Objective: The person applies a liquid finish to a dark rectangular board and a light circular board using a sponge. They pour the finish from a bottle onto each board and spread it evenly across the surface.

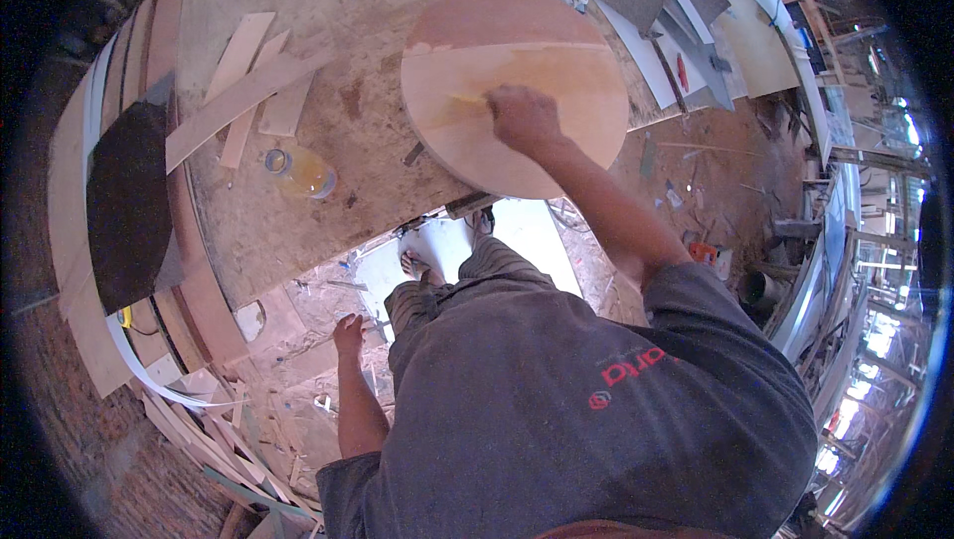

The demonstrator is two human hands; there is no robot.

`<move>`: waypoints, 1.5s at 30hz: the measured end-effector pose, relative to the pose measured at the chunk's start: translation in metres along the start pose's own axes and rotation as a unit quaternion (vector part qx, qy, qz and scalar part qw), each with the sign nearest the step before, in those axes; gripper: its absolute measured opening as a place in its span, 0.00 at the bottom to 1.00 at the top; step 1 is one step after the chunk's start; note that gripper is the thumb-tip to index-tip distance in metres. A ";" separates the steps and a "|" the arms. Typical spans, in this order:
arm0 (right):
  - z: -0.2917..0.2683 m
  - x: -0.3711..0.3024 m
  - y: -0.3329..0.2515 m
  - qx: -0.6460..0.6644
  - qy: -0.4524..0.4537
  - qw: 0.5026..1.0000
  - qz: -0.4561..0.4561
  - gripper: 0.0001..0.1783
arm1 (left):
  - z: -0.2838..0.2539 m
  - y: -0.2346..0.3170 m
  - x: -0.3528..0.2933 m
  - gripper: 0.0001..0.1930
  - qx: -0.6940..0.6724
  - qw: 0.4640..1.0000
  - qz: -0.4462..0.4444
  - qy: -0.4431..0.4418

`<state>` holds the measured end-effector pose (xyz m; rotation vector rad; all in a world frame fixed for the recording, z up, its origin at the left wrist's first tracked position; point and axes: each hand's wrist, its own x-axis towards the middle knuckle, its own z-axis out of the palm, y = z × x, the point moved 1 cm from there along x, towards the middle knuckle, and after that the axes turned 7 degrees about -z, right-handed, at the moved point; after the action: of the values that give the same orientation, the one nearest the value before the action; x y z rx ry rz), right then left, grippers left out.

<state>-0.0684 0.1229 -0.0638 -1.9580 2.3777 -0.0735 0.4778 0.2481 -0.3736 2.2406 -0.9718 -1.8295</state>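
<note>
Pressing too hard, our clenched right hand (524, 120), upper centre, could tip the round board (442, 82) overhanging the table (373, 156) — our left hand (349, 334) hangs unclenched.

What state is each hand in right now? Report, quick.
Left hand: nothing visible in it; open or closed cannot be told.
Right hand: closed, over the round board; any held item unclear.

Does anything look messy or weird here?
Yes. Wooden strips lie crisscrossed on the tabletop instead of neatly stacked, and scraps litter the floor. The round board pokes past the tabletop's near edge, so part overhangs. I can't see a clear spill.
</note>
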 end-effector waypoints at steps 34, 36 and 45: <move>0.019 -0.004 -0.018 -0.020 -0.011 0.998 0.063 0.10 | -0.044 -0.030 0.055 0.22 0.057 0.996 -0.044 -0.050; 0.022 -0.010 -0.044 0.000 -0.046 0.999 0.025 0.10 | -0.043 -0.023 0.042 0.22 0.049 0.997 -0.054 -0.041; 0.002 -0.057 -0.099 0.061 -0.109 0.992 -0.032 0.11 | -0.026 0.001 0.027 0.20 0.010 0.997 -0.067 -0.030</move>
<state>0.0390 0.1596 -0.0572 -1.8802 2.1237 -0.0067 0.5033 0.2253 -0.3885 2.3265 -0.8722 -1.9609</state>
